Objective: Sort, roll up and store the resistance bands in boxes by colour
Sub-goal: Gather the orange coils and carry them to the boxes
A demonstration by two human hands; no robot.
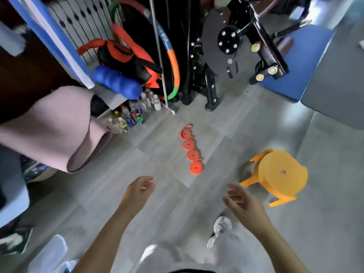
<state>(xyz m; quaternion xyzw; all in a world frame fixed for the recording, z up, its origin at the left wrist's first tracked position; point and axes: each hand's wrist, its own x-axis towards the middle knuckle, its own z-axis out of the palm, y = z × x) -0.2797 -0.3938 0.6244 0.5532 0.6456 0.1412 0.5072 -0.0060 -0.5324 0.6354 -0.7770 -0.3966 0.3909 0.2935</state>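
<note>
- Resistance bands (192, 152), orange, four flat rolls: laid in a slanting row on the grey floor (246, 134) at centre frame, each roll touching or just beside the next; the farthest roll (186, 133) is looser, with a loop of its tail standing out
- Left hand (140, 189): lower centre, above the floor, near the closest roll (196, 168) but apart from it; fingers loosely bent, holding nothing; somewhat blurred
- Right hand (241, 201): lower right of centre, fingers spread and relaxed, holding nothing; between the row of rolls and the stool
- Stool (281, 172), orange plastic, round seat with a small hole: right of the rolls, upright
- Bottles (134, 113), a cluster: on the floor, upper left of the rolls
- Foam roller (118, 81), blue, ridged: upper left
- Mat (49, 125), pink, rolled: left edge
- Exercise machine (222, 46), black: top centre
- Shoe (222, 225), white: beneath the right hand
</note>
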